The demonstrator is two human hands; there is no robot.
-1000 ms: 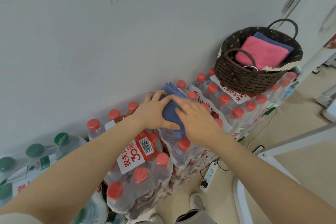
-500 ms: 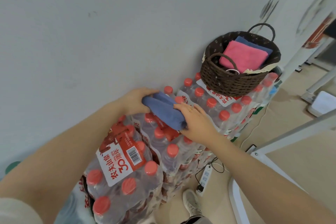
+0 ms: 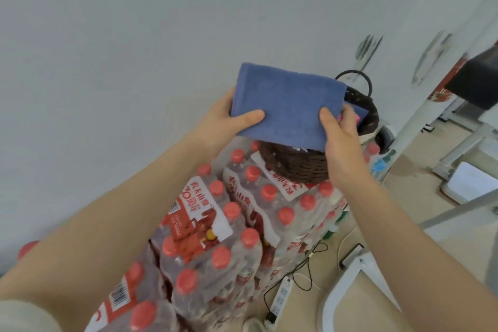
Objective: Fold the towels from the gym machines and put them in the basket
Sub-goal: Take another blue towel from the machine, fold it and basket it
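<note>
Against grey wall, both hands outstretched, gripping folded blue towel over wicker basket.

The setting is a gym or fitness facility, at a storage corner along a plain grey wall. Shrink-wrapped packs of bottled water with red caps are stacked in bulk against the wall. White tubular metal frames, consistent with exercise equipment, stand on the beige floor to the right. A white power strip with a black cable lies on the floor.
</note>
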